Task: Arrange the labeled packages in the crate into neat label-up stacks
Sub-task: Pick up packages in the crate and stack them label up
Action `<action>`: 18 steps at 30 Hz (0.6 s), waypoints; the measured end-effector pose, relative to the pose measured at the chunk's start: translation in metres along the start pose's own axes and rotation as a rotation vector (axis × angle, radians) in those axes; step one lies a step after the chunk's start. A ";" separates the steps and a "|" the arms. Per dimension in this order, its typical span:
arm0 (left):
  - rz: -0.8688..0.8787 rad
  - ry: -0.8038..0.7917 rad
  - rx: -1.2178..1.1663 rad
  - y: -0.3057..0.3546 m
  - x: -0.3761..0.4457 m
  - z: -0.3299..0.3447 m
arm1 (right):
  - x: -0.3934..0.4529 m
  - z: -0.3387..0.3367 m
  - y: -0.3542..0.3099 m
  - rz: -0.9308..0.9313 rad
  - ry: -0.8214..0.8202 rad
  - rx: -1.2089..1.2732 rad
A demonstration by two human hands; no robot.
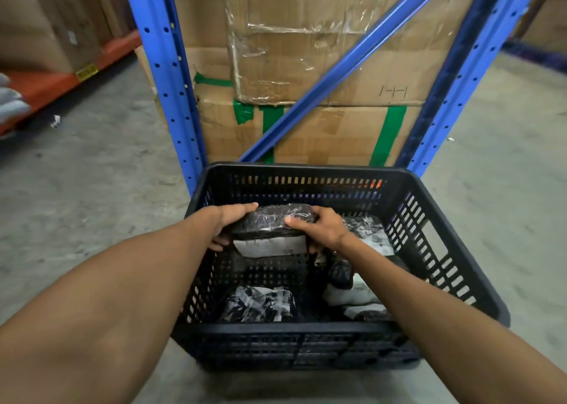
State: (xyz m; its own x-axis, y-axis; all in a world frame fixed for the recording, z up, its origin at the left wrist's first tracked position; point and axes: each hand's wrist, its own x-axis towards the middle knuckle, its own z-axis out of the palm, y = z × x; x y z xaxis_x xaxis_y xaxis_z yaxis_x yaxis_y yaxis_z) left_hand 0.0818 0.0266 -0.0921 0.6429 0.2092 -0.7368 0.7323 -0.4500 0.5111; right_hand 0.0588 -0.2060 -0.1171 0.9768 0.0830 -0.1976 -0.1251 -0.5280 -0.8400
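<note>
A black slatted plastic crate [445, 238] stands on the concrete floor in front of me. Both hands hold one dark plastic-wrapped package [270, 219] above the crate's far-left part, tilted so its white label [270, 245] faces me on the lower side. My left hand [228, 216] grips its left end, my right hand [319, 224] grips its right end. More wrapped packages lie inside: one at the near middle [260, 304], several piled along the right side [365, 284], some showing white labels.
A blue steel rack upright [165, 75] and diagonal brace [346, 63] stand just behind the crate, with taped cardboard boxes [306, 66] inside. An orange shelf beam [61, 78] with boxes runs at the far left. Bare concrete floor surrounds the crate.
</note>
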 end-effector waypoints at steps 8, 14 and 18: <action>0.273 -0.142 -0.132 0.017 -0.013 -0.014 | -0.004 -0.007 0.010 0.164 0.178 0.260; 0.487 -0.084 -0.050 0.014 -0.007 -0.017 | 0.002 -0.009 0.018 0.337 0.166 0.448; 0.520 -0.077 -0.108 0.020 -0.007 -0.012 | 0.009 -0.010 0.008 0.260 0.199 0.526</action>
State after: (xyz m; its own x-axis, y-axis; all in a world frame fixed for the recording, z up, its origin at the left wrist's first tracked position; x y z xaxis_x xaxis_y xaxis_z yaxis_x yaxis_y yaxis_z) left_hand 0.0947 0.0261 -0.0709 0.9116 -0.0839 -0.4025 0.3430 -0.3846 0.8570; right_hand 0.0688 -0.2177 -0.1206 0.9102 -0.1783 -0.3738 -0.3829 -0.0180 -0.9236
